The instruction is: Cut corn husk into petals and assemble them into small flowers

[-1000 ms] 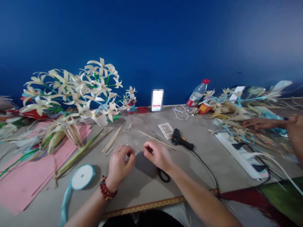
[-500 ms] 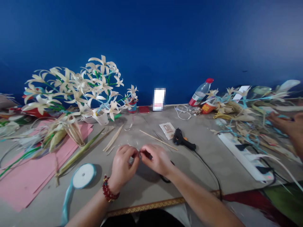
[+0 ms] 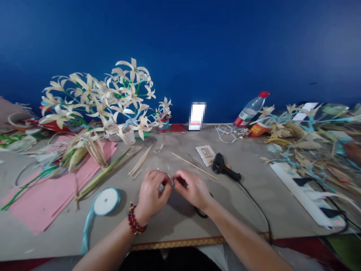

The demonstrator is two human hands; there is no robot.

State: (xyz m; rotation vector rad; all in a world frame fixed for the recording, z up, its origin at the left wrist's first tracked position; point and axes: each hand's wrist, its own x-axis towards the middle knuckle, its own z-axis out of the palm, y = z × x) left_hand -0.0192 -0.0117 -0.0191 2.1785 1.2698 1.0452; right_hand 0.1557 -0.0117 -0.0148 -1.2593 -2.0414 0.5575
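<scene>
My left hand (image 3: 155, 194), with a red bead bracelet (image 3: 135, 220) at its wrist, is closed in a pinch over the middle of the table. My right hand (image 3: 192, 189) pinches just beside it, the fingertips of both almost meeting. Whatever sits between the fingers is too small to name. Beyond the hands lie several pale dried husk strips (image 3: 141, 161) and a thin stick (image 3: 194, 166). A black glue gun (image 3: 225, 168) rests right of my right hand, by a small printed packet (image 3: 205, 155). Left of my left hand is a roll of blue ribbon (image 3: 106, 201).
White husk flowers (image 3: 124, 96) stand in cups at the back left, behind pink paper sheets (image 3: 53, 201). A bottle (image 3: 248, 111), a lit phone (image 3: 196, 116) and a white power strip (image 3: 301, 199) are farther right. Another person's hand (image 3: 354, 151) shows at the right edge.
The view has shifted, so the table's things appear farther right. My two hands keep their pinch close together. The other person's hand has moved mostly out of view at the right.
</scene>
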